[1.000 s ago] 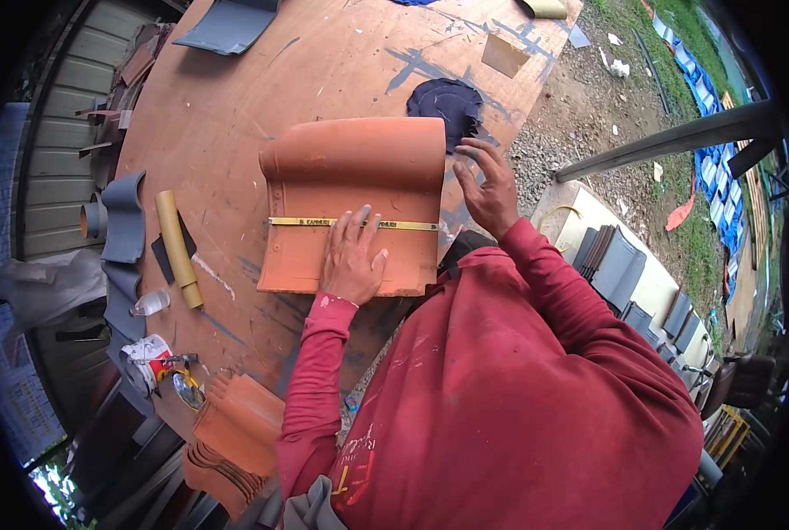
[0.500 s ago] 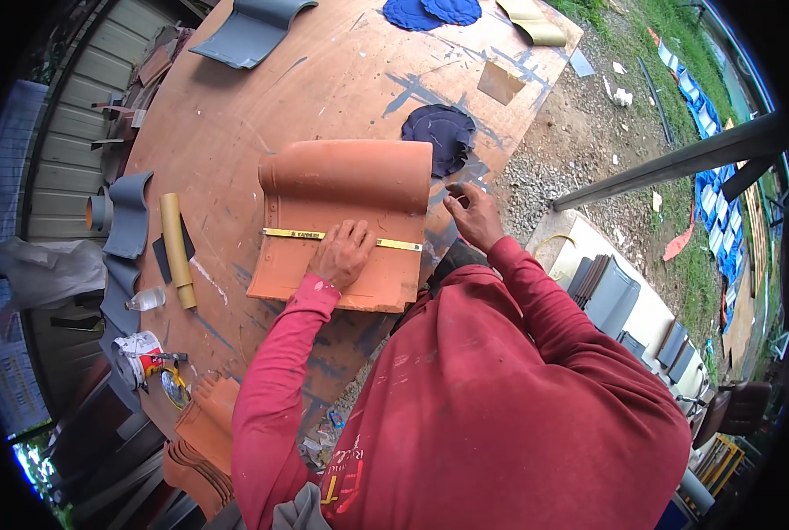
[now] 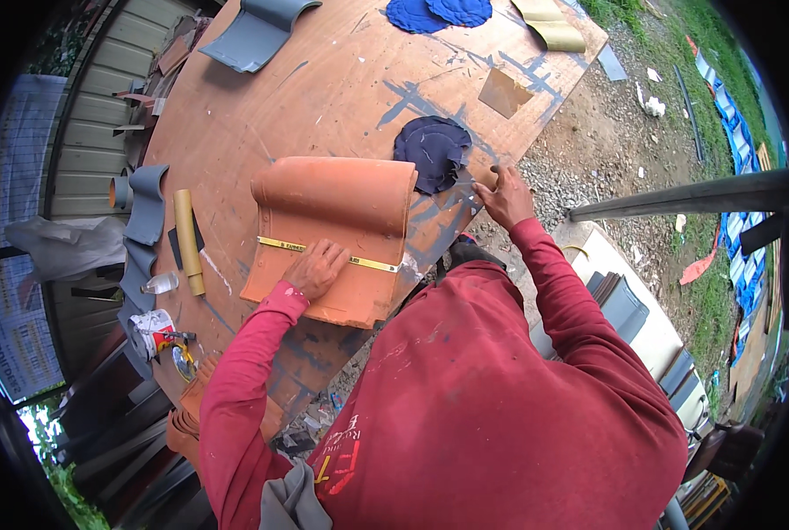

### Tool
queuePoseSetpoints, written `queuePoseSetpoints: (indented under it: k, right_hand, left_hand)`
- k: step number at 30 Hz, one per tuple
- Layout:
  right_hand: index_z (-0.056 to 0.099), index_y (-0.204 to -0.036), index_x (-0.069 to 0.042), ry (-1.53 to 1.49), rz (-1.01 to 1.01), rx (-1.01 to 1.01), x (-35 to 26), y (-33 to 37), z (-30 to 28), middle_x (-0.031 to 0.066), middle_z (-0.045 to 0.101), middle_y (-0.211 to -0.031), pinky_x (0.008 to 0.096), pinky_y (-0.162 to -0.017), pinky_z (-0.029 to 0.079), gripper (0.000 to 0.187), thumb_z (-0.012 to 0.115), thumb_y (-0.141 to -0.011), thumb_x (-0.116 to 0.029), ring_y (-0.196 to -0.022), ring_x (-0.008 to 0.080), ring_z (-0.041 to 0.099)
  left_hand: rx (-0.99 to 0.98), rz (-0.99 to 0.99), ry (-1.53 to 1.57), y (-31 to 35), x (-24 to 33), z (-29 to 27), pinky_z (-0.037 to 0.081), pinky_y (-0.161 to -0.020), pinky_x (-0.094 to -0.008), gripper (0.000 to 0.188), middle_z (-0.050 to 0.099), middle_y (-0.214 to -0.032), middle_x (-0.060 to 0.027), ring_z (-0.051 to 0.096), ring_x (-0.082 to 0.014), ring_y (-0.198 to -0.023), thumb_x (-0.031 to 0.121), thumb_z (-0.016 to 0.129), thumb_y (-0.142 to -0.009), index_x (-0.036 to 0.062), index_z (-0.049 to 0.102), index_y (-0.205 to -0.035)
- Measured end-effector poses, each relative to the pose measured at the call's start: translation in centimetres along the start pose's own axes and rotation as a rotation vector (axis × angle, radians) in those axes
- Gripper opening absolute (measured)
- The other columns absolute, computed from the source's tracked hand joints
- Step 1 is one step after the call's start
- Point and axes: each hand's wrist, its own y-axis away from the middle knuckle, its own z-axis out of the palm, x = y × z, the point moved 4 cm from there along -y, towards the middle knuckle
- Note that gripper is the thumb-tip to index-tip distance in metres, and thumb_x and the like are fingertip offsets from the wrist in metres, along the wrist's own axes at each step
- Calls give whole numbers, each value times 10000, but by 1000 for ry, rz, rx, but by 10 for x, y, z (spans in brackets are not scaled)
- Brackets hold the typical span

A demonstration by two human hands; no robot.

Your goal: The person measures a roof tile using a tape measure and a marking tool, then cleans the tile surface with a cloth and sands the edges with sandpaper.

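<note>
Red long-sleeve shirt – yellow print, paint specks

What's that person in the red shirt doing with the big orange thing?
A person in a red long-sleeved shirt leans over a plywood table outdoors. The left hand presses a yellow ruler flat across an orange clay roof tile. The right hand rests at the table's edge, beside a dark blue round piece. Grey tiles, a yellowish tube and a small paint tin lie around.
</note>
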Motion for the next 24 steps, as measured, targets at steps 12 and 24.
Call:
queuePoseSetpoints:
  k: [12, 24]
  right_hand:
    - [543, -1184, -38, 107, -144, -117, -17, -2, 26, 218, 607, -1130, 508, -820, 532, 625, 890, -755, -333, -1015, 444, 641]
    - [528, -1096, 18, 230, -10, -153, -31, -13, 43, 250, 590, -1172, 500, -969, 494, 772, 953, -620, -416, -1152, 430, 583]
  left_hand:
    - [273, -177, 21, 26, -14, 5, 568, -854, -371, 306, 637, -1072, -77, 627, -257, -1048, 136, 611, -860, 36, 647, -1147]
    - [-32, -164, 268, 10, -32, 7, 459, -977, -463, 283, 570, -1127, -102, 546, -318, -1125, 247, 653, -887, 70, 636, -1107]
